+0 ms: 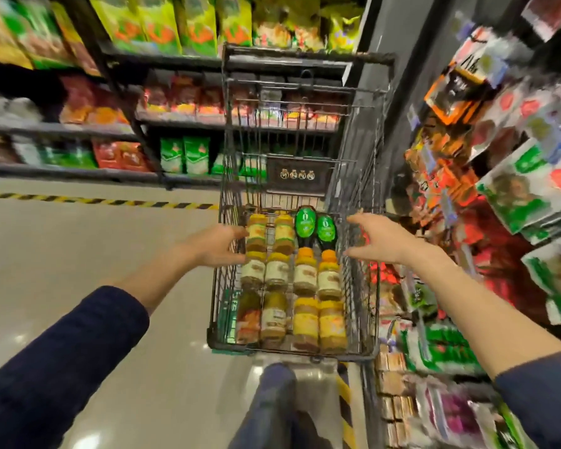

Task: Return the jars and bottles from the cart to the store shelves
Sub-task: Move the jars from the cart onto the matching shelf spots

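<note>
A dark wire shopping cart stands in front of me. In its basket lie several yellow-lidded jars in rows and two dark bottles with green labels at the far end. My left hand reaches to the cart's left side, fingers spread around the wire near a far-left jar. Over the cart's right rim hovers my right hand, fingers straight and spread, holding nothing.
Shelves with bagged goods run across the far side of the aisle. A rack of hanging packets crowds the right. A yellow-black floor stripe lies ahead on the left. My leg is behind the cart.
</note>
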Tool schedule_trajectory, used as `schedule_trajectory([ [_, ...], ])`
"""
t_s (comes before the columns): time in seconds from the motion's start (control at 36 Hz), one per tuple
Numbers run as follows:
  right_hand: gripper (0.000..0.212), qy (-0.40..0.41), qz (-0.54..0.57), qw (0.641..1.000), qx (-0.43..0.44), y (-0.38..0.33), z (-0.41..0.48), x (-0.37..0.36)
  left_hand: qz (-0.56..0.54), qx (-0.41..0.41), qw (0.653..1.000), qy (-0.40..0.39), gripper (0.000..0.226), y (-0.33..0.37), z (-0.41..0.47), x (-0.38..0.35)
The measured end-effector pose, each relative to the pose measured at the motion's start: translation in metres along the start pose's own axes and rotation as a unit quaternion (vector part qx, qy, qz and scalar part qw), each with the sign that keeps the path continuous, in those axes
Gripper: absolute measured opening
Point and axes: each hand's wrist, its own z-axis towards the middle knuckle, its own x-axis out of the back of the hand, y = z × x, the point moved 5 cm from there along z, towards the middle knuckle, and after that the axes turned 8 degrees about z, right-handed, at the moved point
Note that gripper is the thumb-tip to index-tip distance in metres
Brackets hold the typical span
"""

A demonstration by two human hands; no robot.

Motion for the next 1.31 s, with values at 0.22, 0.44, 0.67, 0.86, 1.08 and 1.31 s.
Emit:
schedule_trajectory([
  [0.22,0.070,-0.057,0.023,0.998,0.017,-0.004,0.045,-0.038,-0.096,0.040,0.993,-0.047,0.064,-0.021,0.024,-0.039],
  [0.44,0.074,-0.113,0.112,0.987,-0.024,0.003,0.086,-0.093,-0.229,0.061,0.965,-0.113,0.052,-0.022,0.057,-0.093],
  [0.67,0.076,-0.189,0.191,0.961,-0.068,0.020,0.106,-0.171,-0.291,0.184,0.922,-0.176,0.052,-0.033,0.075,-0.190],
  [0.86,0.079,-0.223,0.205,0.949,-0.085,0.037,0.112,-0.220,-0.284,0.288,0.895,-0.188,0.049,-0.041,0.072,-0.263],
  [1.08,0.075,-0.227,0.233,0.941,-0.097,0.055,0.112,-0.248,-0.350,0.353,0.837,-0.230,0.067,-0.042,0.076,-0.310],
  [1.31,0.073,-0.216,0.260,0.936,-0.101,0.068,0.108,-0.263,-0.449,0.391,0.771,-0.227,0.099,-0.051,0.079,-0.360],
])
